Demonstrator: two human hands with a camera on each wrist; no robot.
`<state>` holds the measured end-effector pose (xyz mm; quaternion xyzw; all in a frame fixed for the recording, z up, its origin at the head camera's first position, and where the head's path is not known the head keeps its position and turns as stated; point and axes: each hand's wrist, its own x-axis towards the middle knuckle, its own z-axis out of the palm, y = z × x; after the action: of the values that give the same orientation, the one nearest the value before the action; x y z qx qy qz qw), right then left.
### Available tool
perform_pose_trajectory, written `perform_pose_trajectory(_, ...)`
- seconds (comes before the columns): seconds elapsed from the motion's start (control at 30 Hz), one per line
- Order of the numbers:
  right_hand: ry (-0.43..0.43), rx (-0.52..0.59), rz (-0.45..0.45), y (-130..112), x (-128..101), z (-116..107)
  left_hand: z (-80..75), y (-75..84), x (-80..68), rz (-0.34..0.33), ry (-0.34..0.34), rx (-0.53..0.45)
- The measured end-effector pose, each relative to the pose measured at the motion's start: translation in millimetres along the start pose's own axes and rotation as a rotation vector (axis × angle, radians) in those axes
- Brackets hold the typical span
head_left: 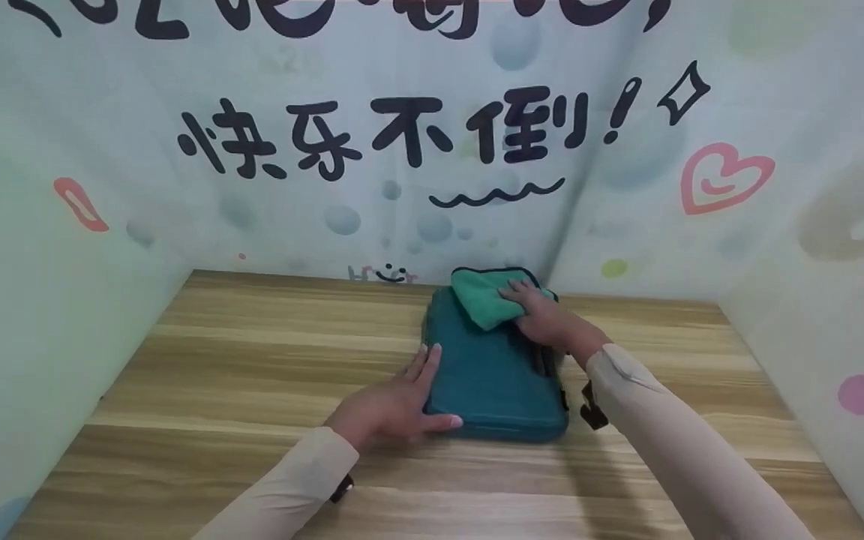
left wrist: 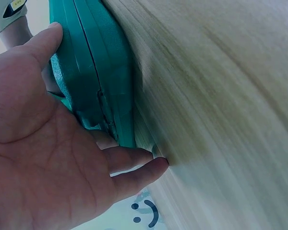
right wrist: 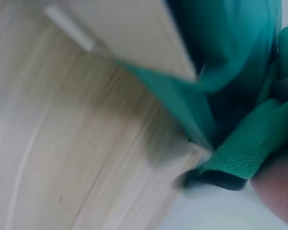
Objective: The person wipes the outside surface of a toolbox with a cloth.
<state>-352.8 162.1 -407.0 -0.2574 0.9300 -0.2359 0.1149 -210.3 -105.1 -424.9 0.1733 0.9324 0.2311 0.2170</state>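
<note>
A teal hard case (head_left: 496, 382) with rounded corners lies flat on the wooden table. My left hand (head_left: 398, 401) rests against its near left corner, thumb along the front edge and fingers stretched along the left side. The left wrist view shows the palm and that thumb on the case (left wrist: 93, 62), with a seam and latch on its side. On the far end of the case, my right hand (head_left: 544, 311) holds a green cloth (head_left: 481, 296) with a dark border. Folds of the cloth (right wrist: 257, 139) bunch around the fingers in the right wrist view, partly hiding them.
The wood-grain table (head_left: 267, 352) reaches back to a pale printed curtain (head_left: 372, 210) with dark lettering and dots. Similar pale sheets hang at the left (head_left: 49, 300) and right (head_left: 814, 315). The case's far end is close to the back curtain.
</note>
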Motion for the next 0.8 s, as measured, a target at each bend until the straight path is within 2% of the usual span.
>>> perform_pose_trajectory(0.1, 0.015, 0.047, 0.007, 8, 0, -1, 1.1, -1.0, 2.1, 0.013, 0.004, -0.012)
perform_pose_trajectory(0.17, 0.024, 0.041, -0.013, 12, 0, 0, 1.8, -1.6, 3.6, 0.018, 0.004, -0.015)
perform_pose_trajectory(0.43, 0.030, -0.051, -0.084, 17, -10, 1, 3.2, -1.4, 3.5, 0.012, -0.009, 0.000)
perform_pose_trajectory(0.8, 0.000, -0.036, -0.250, 24, -34, 8, 1.8, -0.1, 0.6, -0.014, -0.017, 0.030)
